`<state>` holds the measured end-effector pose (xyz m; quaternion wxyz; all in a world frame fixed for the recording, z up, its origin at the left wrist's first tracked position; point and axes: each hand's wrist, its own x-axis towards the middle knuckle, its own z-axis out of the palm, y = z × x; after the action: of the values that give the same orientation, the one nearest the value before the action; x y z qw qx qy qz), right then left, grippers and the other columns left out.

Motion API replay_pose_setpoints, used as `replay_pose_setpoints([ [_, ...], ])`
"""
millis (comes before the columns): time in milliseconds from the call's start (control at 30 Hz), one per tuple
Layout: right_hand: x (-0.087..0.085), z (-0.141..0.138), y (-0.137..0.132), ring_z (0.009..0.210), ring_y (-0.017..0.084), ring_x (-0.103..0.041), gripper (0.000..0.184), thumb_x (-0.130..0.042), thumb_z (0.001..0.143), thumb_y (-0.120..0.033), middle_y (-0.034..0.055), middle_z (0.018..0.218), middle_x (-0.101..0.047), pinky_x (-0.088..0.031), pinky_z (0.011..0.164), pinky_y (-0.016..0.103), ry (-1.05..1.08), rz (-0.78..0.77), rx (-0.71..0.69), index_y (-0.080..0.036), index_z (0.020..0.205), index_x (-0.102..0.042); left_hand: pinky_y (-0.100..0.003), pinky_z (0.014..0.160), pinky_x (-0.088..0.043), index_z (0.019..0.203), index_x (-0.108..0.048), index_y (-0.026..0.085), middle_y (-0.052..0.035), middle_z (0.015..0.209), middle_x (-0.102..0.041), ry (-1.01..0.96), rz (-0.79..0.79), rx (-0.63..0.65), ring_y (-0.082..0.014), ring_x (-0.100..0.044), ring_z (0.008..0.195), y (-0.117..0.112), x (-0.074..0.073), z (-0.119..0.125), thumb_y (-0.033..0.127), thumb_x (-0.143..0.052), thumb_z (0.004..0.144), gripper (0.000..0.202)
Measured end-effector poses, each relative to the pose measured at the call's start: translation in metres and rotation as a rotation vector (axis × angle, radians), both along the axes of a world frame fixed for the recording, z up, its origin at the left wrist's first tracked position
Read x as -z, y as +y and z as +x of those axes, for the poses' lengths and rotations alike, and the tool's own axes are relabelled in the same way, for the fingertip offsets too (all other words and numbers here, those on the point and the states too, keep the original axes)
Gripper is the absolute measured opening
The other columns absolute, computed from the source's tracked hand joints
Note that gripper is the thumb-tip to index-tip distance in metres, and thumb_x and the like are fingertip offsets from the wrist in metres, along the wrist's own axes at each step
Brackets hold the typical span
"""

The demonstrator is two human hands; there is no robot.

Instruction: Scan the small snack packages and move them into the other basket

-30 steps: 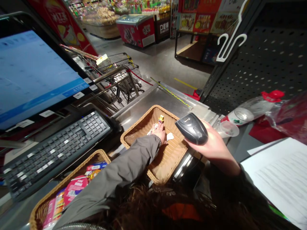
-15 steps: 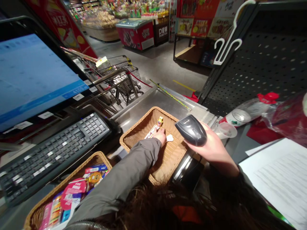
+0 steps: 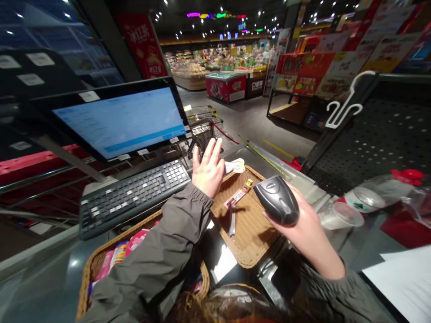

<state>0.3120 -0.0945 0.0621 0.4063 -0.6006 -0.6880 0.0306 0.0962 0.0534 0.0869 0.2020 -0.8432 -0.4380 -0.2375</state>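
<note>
My left hand (image 3: 208,172) is raised over the left rim of a wicker basket (image 3: 247,258), fingers stretched upward. From its thumb side sticks out a small white-and-cream packet (image 3: 237,166) with a rounded end; the grip itself is hidden. Inside the basket lie a small yellow-capped bottle (image 3: 248,185), a pink-and-white packet (image 3: 235,198) and a slim white stick packet (image 3: 232,221). Over the basket's right side, my right hand (image 3: 305,220) is wrapped round a black barcode scanner (image 3: 278,199).
A keyboard (image 3: 134,195) and a monitor (image 3: 124,121) stand at the left. Below them, a second wicker basket (image 3: 85,269) holds colourful packets. Plastic cups (image 3: 341,215), a red-capped bottle (image 3: 387,188) and papers (image 3: 404,280) lie right. A white hook (image 3: 343,107) hangs on a perforated panel.
My left hand has come up out of the basket and moved left, with the pale packet now at its thumb. The right hand keeps the scanner. The view has tilted upward.
</note>
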Motion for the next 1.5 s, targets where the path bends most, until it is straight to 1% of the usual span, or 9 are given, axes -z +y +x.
replay_pose_setpoints([
  [133,-0.017,-0.039,-0.009,0.134,0.037,-0.049,0.057,-0.069,0.084,-0.039,0.0161,0.141,-0.055,-0.036,0.113,0.064,-0.037,0.053,-0.166,-0.024,0.136,-0.049,-0.049,0.121,0.015,0.089,-0.064,0.020,-0.0064,0.163,-0.025,-0.006,0.090,-0.103,-0.0233,-0.014,0.153,-0.036,-0.027,-0.057,0.026,-0.046,0.096,0.021],
  [267,-0.028,-0.082,-0.014,0.138,0.039,-0.045,0.060,-0.068,0.083,-0.033,0.0161,0.136,-0.058,-0.033,0.114,0.067,-0.081,0.078,-0.329,-0.023,0.138,-0.047,-0.055,0.121,0.014,0.091,-0.065,0.019,-0.0083,0.163,-0.024,0.012,0.117,-0.209,-0.0263,-0.016,0.153,-0.073,-0.040,-0.111,0.024,-0.048,0.095,0.017],
  [467,-0.033,-0.138,-0.018,0.140,0.040,-0.043,0.052,-0.066,0.084,-0.033,0.0143,0.141,-0.056,-0.032,0.113,0.069,-0.170,0.059,-0.490,-0.026,0.133,-0.051,-0.063,0.121,0.004,0.092,-0.066,0.019,-0.0102,0.162,-0.025,0.009,0.100,-0.361,-0.0288,-0.016,0.152,-0.113,-0.044,-0.180,0.019,-0.050,0.091,0.016],
  [633,-0.031,-0.167,-0.022,0.138,0.040,-0.046,0.051,-0.066,0.082,-0.033,0.0163,0.138,-0.059,-0.034,0.110,0.070,-0.190,0.054,-0.571,-0.024,0.131,-0.054,-0.067,0.121,-0.003,0.094,-0.067,0.017,-0.0122,0.161,-0.027,0.010,0.064,-0.434,-0.0309,-0.018,0.152,-0.133,-0.043,-0.215,0.014,-0.051,0.087,0.018],
  [867,-0.032,-0.180,-0.030,0.134,0.039,-0.049,0.048,-0.063,0.080,-0.028,0.0161,0.136,-0.061,-0.033,0.111,0.068,-0.190,0.002,-0.604,-0.023,0.127,-0.057,-0.067,0.121,-0.004,0.095,-0.067,0.017,-0.0130,0.160,-0.029,-0.002,0.058,-0.428,-0.0308,-0.020,0.151,-0.139,-0.040,-0.230,0.012,-0.052,0.084,0.020],
  [933,-0.033,-0.179,-0.033,0.134,0.039,-0.050,0.050,-0.063,0.079,-0.028,0.0155,0.136,-0.061,-0.032,0.112,0.069,-0.170,-0.002,-0.581,-0.023,0.129,-0.056,-0.066,0.121,-0.003,0.094,-0.067,0.018,-0.0125,0.160,-0.030,-0.007,0.062,-0.415,-0.0307,-0.020,0.151,-0.137,-0.039,-0.230,0.012,-0.053,0.083,0.019],
  [1067,-0.035,-0.177,-0.036,0.132,0.038,-0.052,0.056,-0.065,0.078,-0.028,0.0148,0.135,-0.062,-0.037,0.111,0.066,-0.142,0.000,-0.560,-0.024,0.133,-0.054,-0.065,0.121,0.001,0.095,-0.068,0.018,-0.0122,0.160,-0.030,-0.037,0.051,-0.377,-0.0317,-0.020,0.151,-0.134,-0.038,-0.228,0.012,-0.055,0.081,0.020],
  [1267,-0.036,-0.172,-0.036,0.132,0.041,-0.052,0.059,-0.064,0.080,-0.032,0.0171,0.138,-0.060,-0.038,0.106,0.072,-0.239,-0.005,-0.535,-0.024,0.137,-0.052,-0.066,0.121,-0.003,0.095,-0.068,0.017,-0.0127,0.160,-0.030,-0.022,0.027,-0.368,-0.0314,-0.020,0.151,-0.132,-0.038,-0.223,0.014,-0.054,0.084,0.018],
  [1500,-0.035,-0.165,-0.035,0.131,0.037,-0.053,0.051,-0.065,0.081,-0.033,0.0166,0.134,-0.062,-0.042,0.107,0.062,-0.230,0.010,-0.549,-0.022,0.130,-0.057,-0.067,0.120,-0.006,0.095,-0.069,0.018,-0.0129,0.159,-0.032,-0.017,0.038,-0.352,-0.0315,-0.021,0.151,-0.130,-0.028,-0.219,0.016,-0.054,0.087,0.017],
])
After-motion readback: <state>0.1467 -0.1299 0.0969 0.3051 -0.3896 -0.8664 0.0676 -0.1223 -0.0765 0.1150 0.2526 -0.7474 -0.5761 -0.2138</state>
